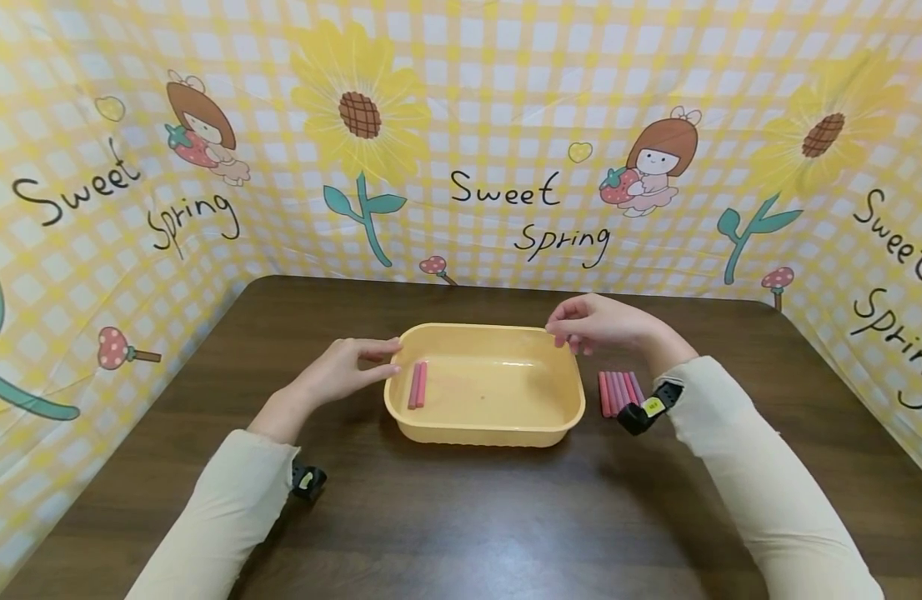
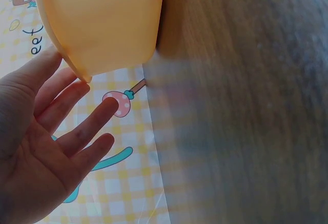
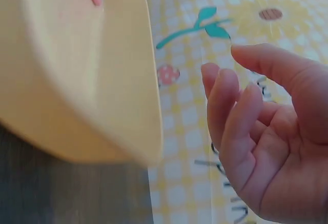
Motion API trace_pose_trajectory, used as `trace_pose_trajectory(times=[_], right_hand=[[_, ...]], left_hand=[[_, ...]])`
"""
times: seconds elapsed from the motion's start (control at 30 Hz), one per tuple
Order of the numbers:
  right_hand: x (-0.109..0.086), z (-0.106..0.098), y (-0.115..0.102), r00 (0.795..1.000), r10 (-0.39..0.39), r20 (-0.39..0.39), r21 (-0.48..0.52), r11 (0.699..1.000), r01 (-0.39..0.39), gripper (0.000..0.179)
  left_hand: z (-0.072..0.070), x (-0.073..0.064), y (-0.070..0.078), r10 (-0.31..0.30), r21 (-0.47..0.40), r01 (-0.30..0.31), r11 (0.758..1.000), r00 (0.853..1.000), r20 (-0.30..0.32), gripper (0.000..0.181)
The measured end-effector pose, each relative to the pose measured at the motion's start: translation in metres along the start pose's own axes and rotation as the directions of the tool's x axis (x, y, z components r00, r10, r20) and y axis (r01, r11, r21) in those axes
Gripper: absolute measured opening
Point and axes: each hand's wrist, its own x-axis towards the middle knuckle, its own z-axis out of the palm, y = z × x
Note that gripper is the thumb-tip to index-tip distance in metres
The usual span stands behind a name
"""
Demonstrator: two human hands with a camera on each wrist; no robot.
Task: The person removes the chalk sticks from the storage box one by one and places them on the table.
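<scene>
A yellow plastic basin with rounded corners stands in the middle of the table. Two slim pink sticks lie side by side in its left end. At the basin's left rim, my left hand touches the edge with thumb and fingertips, its fingers mostly straight. By the back right corner hovers my right hand; its fingers bend loosely and hold nothing. The right wrist view shows that hand apart from the basin wall. Several pink and mauve sticks lie in a row right of the basin, partly hidden by the wrist camera.
The dark wood table ends at the back against a yellow checked cloth printed with flowers and figures. The cloth also rises on the left and right sides. Each wrist wears a small black camera.
</scene>
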Motion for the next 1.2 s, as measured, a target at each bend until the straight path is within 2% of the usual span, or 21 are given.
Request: trace_pose_trajectory(times=[0.2, 0.5, 0.83, 1.2], right_hand=[[0.015, 0.011, -0.022, 0.998, -0.025, 0.058, -0.035, 0.999, 0.027, 0.040], [0.039, 0.026, -0.041, 0.991, -0.047, 0.127, -0.063, 0.996, 0.056, 0.040], [0.070, 0.046, -0.049, 0.975, -0.058, 0.213, -0.055, 0.996, 0.071, 0.039], [0.098, 0.069, -0.052, 0.953, -0.081, 0.291, -0.060, 0.993, 0.103, 0.032]], left_hand=[[0.000, 0.000, -0.001, 0.001, -0.005, -0.001, 1.000, 1.000, 0.001, 0.047], [0.000, 0.000, -0.001, -0.003, 0.000, 0.003, 1.000, 1.000, 0.003, 0.047], [0.000, 0.000, -0.001, -0.003, 0.004, 0.003, 1.000, 1.000, 0.000, 0.047], [-0.001, 0.000, 0.001, -0.029, 0.001, 0.029, 1.000, 0.999, 0.020, 0.048]])
